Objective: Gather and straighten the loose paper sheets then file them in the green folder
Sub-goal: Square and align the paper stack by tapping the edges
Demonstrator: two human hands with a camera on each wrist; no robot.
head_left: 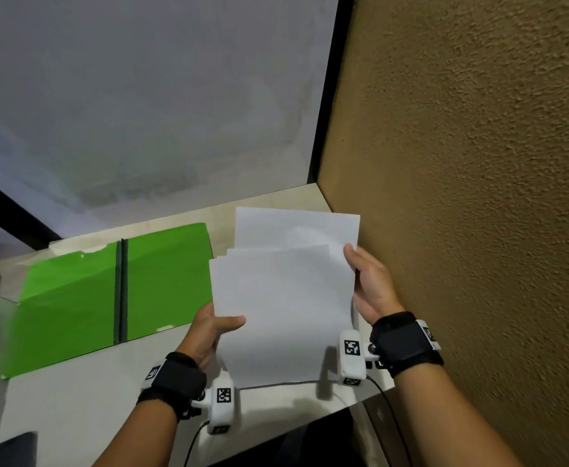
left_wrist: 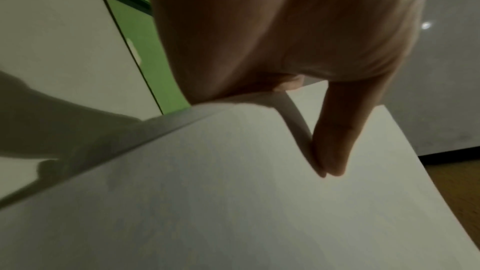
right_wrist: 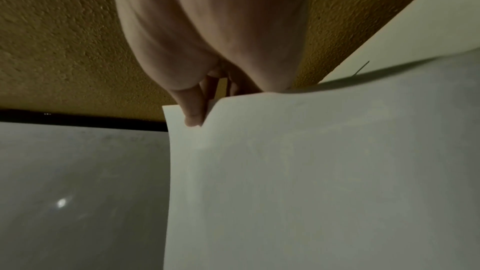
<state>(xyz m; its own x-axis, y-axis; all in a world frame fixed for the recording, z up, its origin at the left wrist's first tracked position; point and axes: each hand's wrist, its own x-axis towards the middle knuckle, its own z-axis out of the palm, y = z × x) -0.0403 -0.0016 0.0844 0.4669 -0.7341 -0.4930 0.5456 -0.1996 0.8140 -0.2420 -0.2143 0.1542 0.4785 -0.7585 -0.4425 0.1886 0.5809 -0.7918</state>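
Note:
I hold a loose stack of white paper sheets (head_left: 283, 298) up off the desk; their top edges are staggered, not aligned. My left hand (head_left: 214, 326) grips the stack's left edge, thumb on the front sheet, fingers behind. In the left wrist view the thumb (left_wrist: 335, 130) presses on the sheets (left_wrist: 233, 192). My right hand (head_left: 367, 281) holds the right edge with thumb in front; in the right wrist view a fingertip (right_wrist: 193, 110) lies between two sheets (right_wrist: 311, 171). The green folder (head_left: 107, 291) lies open and flat on the desk to the left of the sheets.
A textured brown wall (head_left: 478, 163) stands close on the right. A grey panel (head_left: 141, 96) rises behind the pale desk (head_left: 74, 399). A dark phone-like object (head_left: 13, 449) lies at the desk's near-left corner. Cables trail from the wrist cameras.

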